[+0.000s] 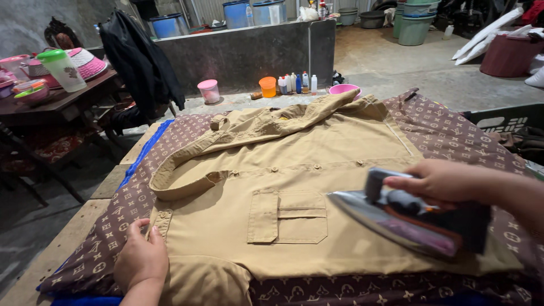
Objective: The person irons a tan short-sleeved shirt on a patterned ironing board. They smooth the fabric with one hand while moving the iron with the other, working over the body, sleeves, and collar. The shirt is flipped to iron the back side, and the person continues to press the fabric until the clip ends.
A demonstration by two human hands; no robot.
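Khaki shirt (317, 187) lies spread flat on the table (453, 136), over a brown patterned cover. Right hand (439, 181) has its fingers closed around the handle of the iron (396, 221), whose soleplate appears tilted just above the shirt's right side. Left hand (141, 258) rests flat, fingers spread, pinning the cuffed sleeve at the near left edge. Risk noted: lingering in one spot could scorch the fabric; the chest pocket (289, 216) may crease if pressed unevenly.
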